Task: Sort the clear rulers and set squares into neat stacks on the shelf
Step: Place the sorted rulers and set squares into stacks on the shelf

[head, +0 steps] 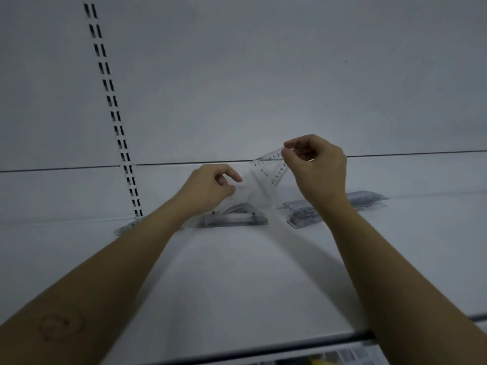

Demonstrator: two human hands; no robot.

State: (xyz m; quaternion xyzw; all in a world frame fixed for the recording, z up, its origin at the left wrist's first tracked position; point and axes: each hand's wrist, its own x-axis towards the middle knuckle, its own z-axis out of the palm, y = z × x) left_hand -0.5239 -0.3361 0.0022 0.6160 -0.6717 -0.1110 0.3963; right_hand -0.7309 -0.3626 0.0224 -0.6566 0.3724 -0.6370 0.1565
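Right hand (316, 164) pinches clear set square (268, 171) by a corner; left hand (213, 185) pinches its opposite edge. Likely light, stiff, slick: grip edges

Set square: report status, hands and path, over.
Right hand pinches set square top corner, left hand holds its low end. Held above centre stack. Nothing blocking.

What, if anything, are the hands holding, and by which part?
A clear set square: the right hand pinches its upper corner, the left hand grips its lower end.
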